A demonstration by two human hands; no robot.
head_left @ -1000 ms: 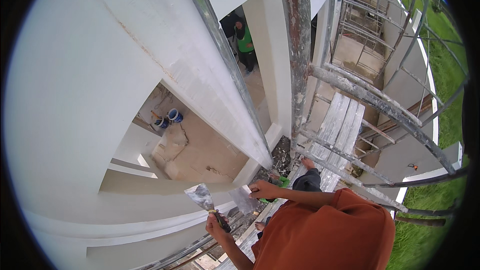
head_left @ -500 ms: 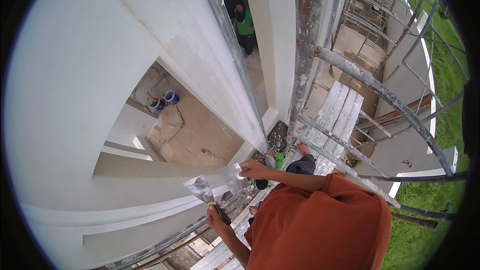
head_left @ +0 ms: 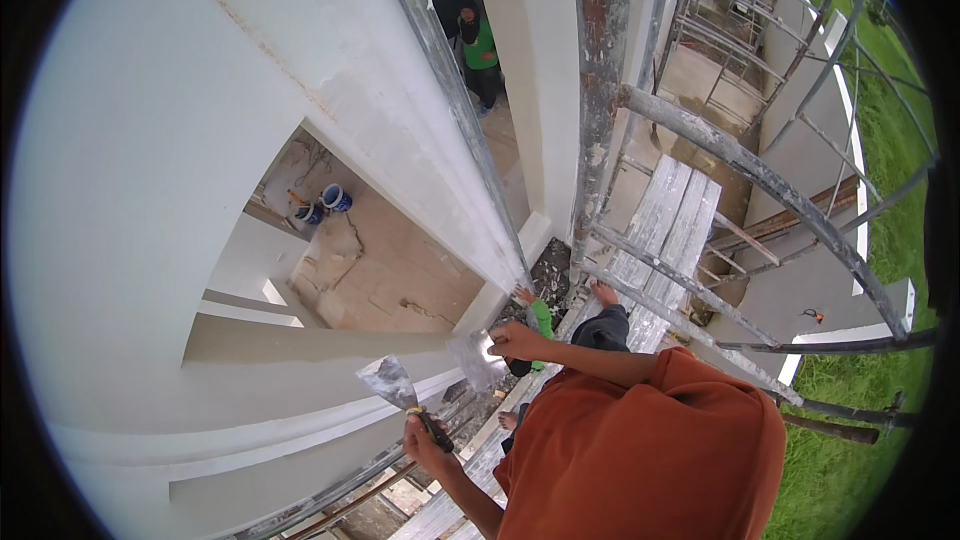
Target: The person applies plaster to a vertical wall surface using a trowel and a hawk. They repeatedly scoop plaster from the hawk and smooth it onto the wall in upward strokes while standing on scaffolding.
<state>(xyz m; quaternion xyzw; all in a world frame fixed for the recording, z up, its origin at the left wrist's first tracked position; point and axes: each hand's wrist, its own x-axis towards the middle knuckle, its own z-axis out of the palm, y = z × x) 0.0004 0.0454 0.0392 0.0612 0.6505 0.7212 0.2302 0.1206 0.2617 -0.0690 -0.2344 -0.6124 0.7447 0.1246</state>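
My left hand (head_left: pixel 425 445) is wrapped round the dark handle of a putty knife (head_left: pixel 389 380), whose broad blade points up and carries pale filler. To its right, my right hand (head_left: pixel 517 342) pinches the edge of a thin, flat metal plate (head_left: pixel 477 360) smeared with whitish filler. Putty knife and plate are apart, both held in front of the white wall (head_left: pixel 130 190). Just past my right hand, lower down, a co-worker's green sleeve (head_left: pixel 542 318) shows, the hand against the foot of the wall's corner.
Scaffold planks (head_left: pixel 660 225) lie beneath me, with a curved scaffold pipe (head_left: pixel 740 145) on the right and an upright pipe (head_left: pixel 600 70) ahead. Through the window opening, blue-and-white buckets (head_left: pixel 336 197) stand on a floor. Another person in green (head_left: pixel 481 45) stands beyond a doorway. Grass (head_left: pixel 840 440) lies right.
The view has shifted slightly left. My right hand and the plate have moved a little to the right within it. The co-worker's green-sleeved arm now reaches up to the wall's corner.
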